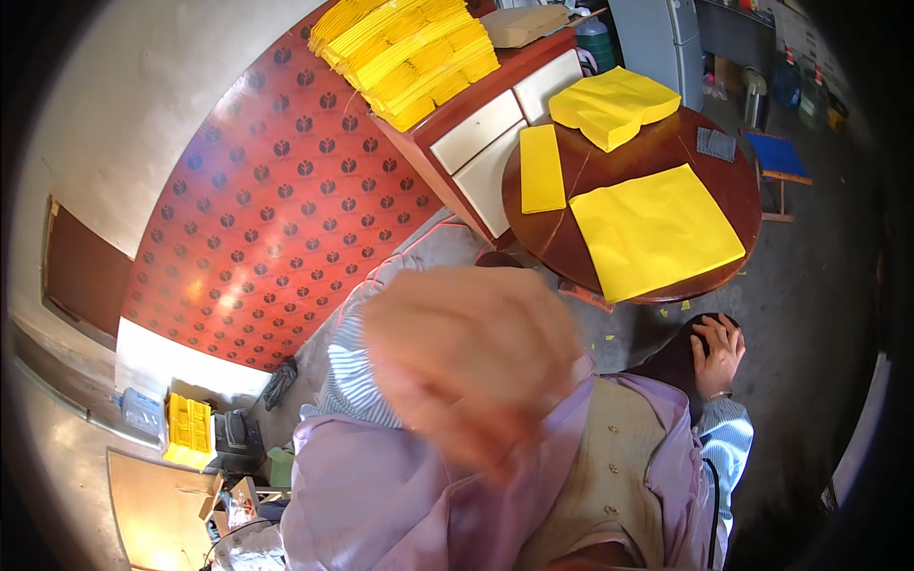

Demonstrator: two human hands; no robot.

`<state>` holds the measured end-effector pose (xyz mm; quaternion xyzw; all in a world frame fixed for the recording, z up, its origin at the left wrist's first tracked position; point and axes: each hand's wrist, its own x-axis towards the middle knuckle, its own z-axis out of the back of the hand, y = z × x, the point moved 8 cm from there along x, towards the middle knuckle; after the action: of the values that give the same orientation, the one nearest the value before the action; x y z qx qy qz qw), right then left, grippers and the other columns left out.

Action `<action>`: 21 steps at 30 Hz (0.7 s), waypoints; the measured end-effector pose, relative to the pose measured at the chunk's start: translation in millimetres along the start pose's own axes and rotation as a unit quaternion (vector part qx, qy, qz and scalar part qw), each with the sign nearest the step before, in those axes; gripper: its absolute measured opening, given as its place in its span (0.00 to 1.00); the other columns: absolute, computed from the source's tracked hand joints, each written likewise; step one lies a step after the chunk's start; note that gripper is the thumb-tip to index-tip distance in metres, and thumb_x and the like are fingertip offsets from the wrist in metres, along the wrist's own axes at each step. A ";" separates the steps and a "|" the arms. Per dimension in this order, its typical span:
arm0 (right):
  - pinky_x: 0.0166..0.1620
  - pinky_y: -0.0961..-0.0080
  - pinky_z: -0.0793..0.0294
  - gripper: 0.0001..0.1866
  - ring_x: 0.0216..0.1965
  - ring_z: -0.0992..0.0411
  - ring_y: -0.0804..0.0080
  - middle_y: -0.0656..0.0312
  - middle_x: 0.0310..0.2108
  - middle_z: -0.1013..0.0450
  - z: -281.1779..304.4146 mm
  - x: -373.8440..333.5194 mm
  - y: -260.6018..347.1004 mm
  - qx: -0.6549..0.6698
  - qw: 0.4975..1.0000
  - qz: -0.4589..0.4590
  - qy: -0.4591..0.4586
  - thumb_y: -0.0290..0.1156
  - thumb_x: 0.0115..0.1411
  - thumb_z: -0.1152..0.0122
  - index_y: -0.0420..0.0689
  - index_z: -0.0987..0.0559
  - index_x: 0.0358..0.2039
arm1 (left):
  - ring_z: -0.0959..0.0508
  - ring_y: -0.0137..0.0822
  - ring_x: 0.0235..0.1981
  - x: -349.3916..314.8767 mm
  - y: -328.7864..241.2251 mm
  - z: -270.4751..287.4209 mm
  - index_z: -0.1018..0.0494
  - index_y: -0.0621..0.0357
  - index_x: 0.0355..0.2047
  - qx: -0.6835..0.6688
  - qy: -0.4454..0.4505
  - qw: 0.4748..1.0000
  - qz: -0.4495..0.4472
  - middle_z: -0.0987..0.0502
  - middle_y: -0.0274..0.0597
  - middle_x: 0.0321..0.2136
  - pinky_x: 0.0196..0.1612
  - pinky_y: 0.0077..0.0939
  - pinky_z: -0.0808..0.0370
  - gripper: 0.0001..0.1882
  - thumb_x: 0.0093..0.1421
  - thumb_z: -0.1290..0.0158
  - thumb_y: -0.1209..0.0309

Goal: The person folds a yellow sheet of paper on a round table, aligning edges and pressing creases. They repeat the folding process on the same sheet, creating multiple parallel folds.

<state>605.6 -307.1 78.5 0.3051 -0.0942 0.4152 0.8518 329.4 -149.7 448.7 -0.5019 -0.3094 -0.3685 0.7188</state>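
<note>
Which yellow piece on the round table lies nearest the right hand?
The broad, flat, squarish piece at the front; the narrow strip and the bulkier piece behind lie farther from the right hand.

Sheet [657, 233] on table [735, 195], strip [543, 171] to its left, bundle [614, 107] behind; cabinet [479, 133] left of table.

Over there, light glints off a red patterned panel [276, 200] by the pale wall [143, 133]. A round brown table [735, 195] stands on grey floor [809, 257] between a white-drawered cabinet [478, 135] and a blue-topped stool [781, 158].
</note>
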 end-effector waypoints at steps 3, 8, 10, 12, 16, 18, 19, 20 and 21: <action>0.74 0.50 0.48 0.10 0.68 0.35 0.58 0.65 0.56 0.21 -0.8 -2.3 0.6 -0.013 1.000 -0.024 0.008 0.32 0.64 0.35 0.47 0.14 0.45 | 0.17 0.37 0.32 0.0 -66.8 27.8 0.19 0.56 0.35 0.034 -0.020 0.997 -0.071 0.19 0.36 0.30 0.37 0.41 0.18 0.15 0.56 0.25 0.64; 0.74 0.48 0.49 0.10 0.69 0.35 0.57 0.63 0.56 0.21 -4.8 -0.6 -4.4 -0.022 0.998 -0.054 0.038 0.31 0.65 0.37 0.47 0.14 0.45 | 0.20 0.33 0.34 5.7 -136.5 60.5 0.22 0.50 0.44 0.088 0.007 0.991 -0.096 0.21 0.35 0.34 0.35 0.31 0.20 0.17 0.57 0.29 0.68; 0.74 0.48 0.49 0.09 0.69 0.35 0.57 0.63 0.56 0.21 -5.1 1.9 -4.3 -0.019 0.998 -0.041 0.040 0.31 0.65 0.37 0.47 0.14 0.44 | 0.21 0.32 0.34 4.1 -154.2 65.5 0.22 0.49 0.43 0.092 -0.013 0.986 -0.141 0.21 0.33 0.33 0.34 0.30 0.21 0.16 0.56 0.30 0.69; 0.74 0.48 0.49 0.09 0.68 0.35 0.57 0.63 0.56 0.21 -8.9 4.1 -6.0 -0.020 0.998 -0.039 0.048 0.31 0.65 0.36 0.47 0.14 0.44 | 0.22 0.31 0.33 1.2 -165.4 68.0 0.22 0.49 0.41 0.094 -0.033 0.978 -0.182 0.22 0.32 0.32 0.34 0.29 0.23 0.15 0.56 0.30 0.69; 0.73 0.50 0.47 0.10 0.68 0.35 0.57 0.63 0.56 0.21 -17.8 10.8 -7.5 -0.034 0.998 -0.013 0.052 0.33 0.65 0.35 0.48 0.14 0.45 | 0.24 0.30 0.32 -7.3 -175.2 81.2 0.21 0.49 0.39 0.103 -0.091 0.959 -0.246 0.23 0.30 0.30 0.34 0.26 0.25 0.13 0.54 0.31 0.71; 0.73 0.49 0.48 0.09 0.69 0.35 0.57 0.63 0.56 0.21 -21.4 12.1 -8.9 -0.040 0.997 -0.021 0.062 0.33 0.65 0.35 0.48 0.14 0.45 | 0.25 0.29 0.32 -14.8 -172.6 91.5 0.21 0.49 0.37 0.103 -0.138 0.949 -0.263 0.24 0.28 0.29 0.34 0.25 0.27 0.12 0.54 0.32 0.71; 0.73 0.49 0.49 0.09 0.69 0.36 0.57 0.64 0.56 0.22 -22.1 12.7 -7.0 -0.043 0.997 -0.020 0.062 0.33 0.65 0.35 0.48 0.15 0.45 | 0.25 0.29 0.32 -19.7 -169.7 101.2 0.21 0.49 0.37 0.103 -0.165 0.943 -0.271 0.24 0.28 0.28 0.34 0.25 0.28 0.11 0.53 0.32 0.71; 0.72 0.50 0.46 0.09 0.68 0.34 0.57 0.63 0.56 0.21 -21.8 13.2 -3.7 -0.055 0.996 -0.018 0.061 0.33 0.65 0.35 0.48 0.15 0.45 | 0.25 0.29 0.31 -24.9 -166.1 109.8 0.20 0.49 0.36 0.101 -0.186 0.937 -0.277 0.24 0.27 0.28 0.34 0.24 0.28 0.11 0.53 0.33 0.72; 0.70 0.52 0.43 0.09 0.67 0.33 0.56 0.63 0.55 0.21 -19.4 13.4 2.0 -0.068 0.996 -0.013 0.050 0.32 0.65 0.35 0.48 0.15 0.44 | 0.26 0.28 0.31 -31.4 -162.5 117.9 0.20 0.49 0.35 0.095 -0.206 0.931 -0.284 0.25 0.27 0.27 0.34 0.24 0.29 0.10 0.53 0.33 0.72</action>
<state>610.8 -285.9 69.4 0.2268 -0.0752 0.4112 0.8797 167.2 -67.3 539.2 -0.3871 -0.6141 -0.4149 0.5485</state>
